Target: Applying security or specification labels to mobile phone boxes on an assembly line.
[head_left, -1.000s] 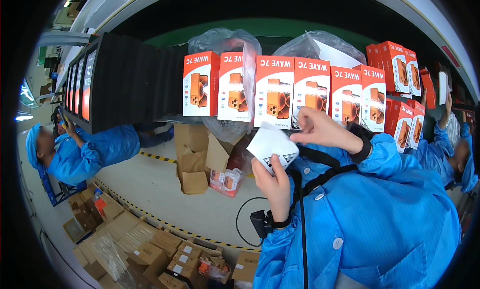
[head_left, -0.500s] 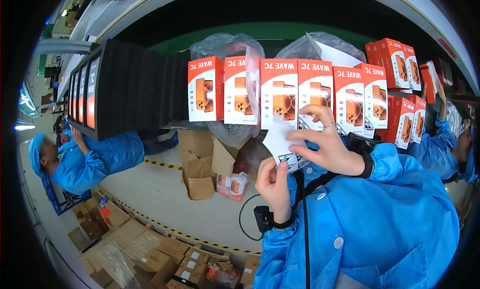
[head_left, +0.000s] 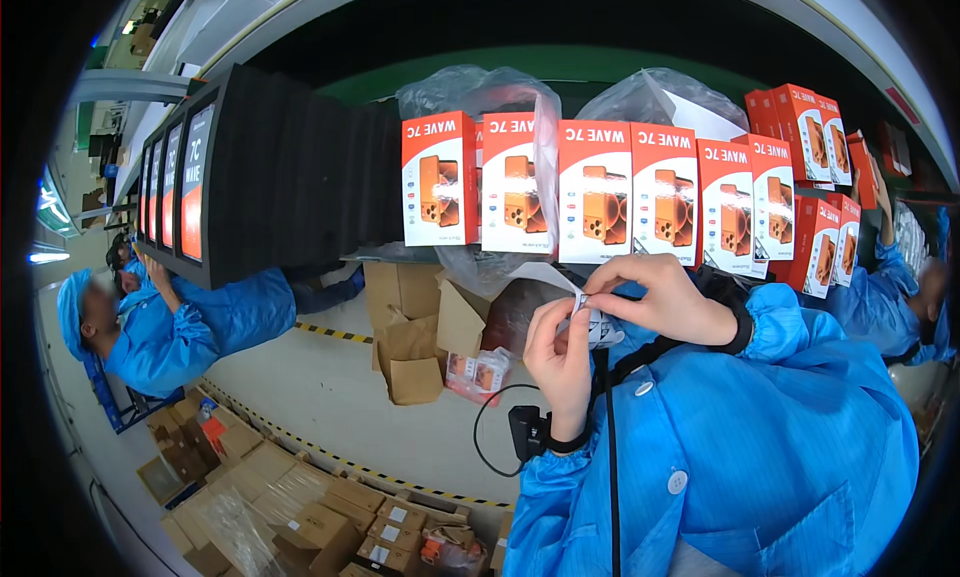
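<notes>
A curled sheet of white label paper [head_left: 545, 273] with black-and-white printed stickers is pinched in front of my chest. My left hand [head_left: 562, 362] grips its near left part between thumb and fingers. From the right, my right hand [head_left: 665, 302] pinches its upper edge, fingertips almost touching those of the left. The printed part [head_left: 604, 331] hangs below the right fingers, partly hidden by them. Just beyond both hands stands a row of upright red-and-white phone boxes [head_left: 595, 202], each with an orange phone pictured; neither hand touches them.
Black foam trays [head_left: 290, 167] are stacked at the left of the bench. Clear plastic bags [head_left: 470, 89] lie behind and around the boxes, with more phone boxes [head_left: 800, 137] at right. Open cartons [head_left: 405, 327] stand on the floor. Co-workers in blue [head_left: 200, 327] are at both sides.
My right hand has come down closer to the left and now pinches the sheet's edge. The sheet has tipped and curled over. The boxes appear slightly further right in view.
</notes>
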Demonstrator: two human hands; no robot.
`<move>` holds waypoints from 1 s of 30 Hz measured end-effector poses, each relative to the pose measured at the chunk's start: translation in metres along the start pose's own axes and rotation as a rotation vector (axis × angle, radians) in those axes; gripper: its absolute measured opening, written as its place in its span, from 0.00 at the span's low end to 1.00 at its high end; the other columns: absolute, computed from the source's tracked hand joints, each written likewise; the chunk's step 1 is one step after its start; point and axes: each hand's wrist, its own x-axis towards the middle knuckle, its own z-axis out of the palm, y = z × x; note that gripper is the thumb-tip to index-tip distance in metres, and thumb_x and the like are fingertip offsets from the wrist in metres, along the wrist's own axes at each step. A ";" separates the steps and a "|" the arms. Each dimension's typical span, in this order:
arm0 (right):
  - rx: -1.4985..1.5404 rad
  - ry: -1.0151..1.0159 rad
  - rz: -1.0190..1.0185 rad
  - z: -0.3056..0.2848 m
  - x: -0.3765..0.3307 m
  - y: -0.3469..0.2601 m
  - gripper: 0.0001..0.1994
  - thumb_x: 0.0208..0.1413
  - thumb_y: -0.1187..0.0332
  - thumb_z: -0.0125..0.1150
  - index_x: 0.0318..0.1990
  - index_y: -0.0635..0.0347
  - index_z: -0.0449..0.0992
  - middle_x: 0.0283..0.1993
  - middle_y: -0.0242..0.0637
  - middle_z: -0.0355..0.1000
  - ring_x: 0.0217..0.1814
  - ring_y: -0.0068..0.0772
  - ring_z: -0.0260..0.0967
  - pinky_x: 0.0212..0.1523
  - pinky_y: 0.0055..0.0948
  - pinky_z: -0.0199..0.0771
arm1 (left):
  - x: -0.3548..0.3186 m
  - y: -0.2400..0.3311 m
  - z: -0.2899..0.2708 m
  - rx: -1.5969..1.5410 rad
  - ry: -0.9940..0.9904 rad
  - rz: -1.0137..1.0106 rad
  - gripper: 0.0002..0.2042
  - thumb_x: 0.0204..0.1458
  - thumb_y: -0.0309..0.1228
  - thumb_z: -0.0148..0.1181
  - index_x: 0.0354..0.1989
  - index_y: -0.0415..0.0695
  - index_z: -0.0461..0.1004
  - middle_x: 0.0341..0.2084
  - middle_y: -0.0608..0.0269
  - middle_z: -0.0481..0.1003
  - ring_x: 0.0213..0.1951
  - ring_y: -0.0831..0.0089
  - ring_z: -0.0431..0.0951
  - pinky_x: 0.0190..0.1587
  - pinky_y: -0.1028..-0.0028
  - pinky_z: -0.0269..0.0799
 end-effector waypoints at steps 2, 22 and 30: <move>0.036 0.000 -0.010 0.002 0.005 0.007 0.06 0.49 0.73 0.63 0.34 0.64 0.75 0.32 0.36 0.76 0.34 0.29 0.76 0.37 0.24 0.76 | 0.004 0.000 -0.002 0.069 -0.015 0.041 0.07 0.53 0.22 0.56 0.40 0.35 0.70 0.35 0.64 0.70 0.37 0.81 0.71 0.37 0.80 0.70; -0.310 0.043 0.133 0.016 0.051 0.062 0.05 0.47 0.73 0.61 0.26 0.67 0.76 0.19 0.36 0.70 0.17 0.25 0.67 0.21 0.24 0.65 | 0.048 -0.069 -0.032 0.610 0.162 0.185 0.08 0.53 0.26 0.53 0.37 0.35 0.68 0.29 0.44 0.72 0.33 0.46 0.73 0.34 0.59 0.69; -0.344 0.063 0.144 0.022 0.051 0.060 0.05 0.45 0.72 0.60 0.24 0.65 0.76 0.19 0.38 0.70 0.20 0.31 0.69 0.23 0.28 0.67 | 0.037 -0.066 -0.051 0.346 0.390 0.100 0.14 0.54 0.29 0.56 0.43 0.30 0.67 0.36 0.48 0.74 0.37 0.67 0.76 0.39 0.71 0.71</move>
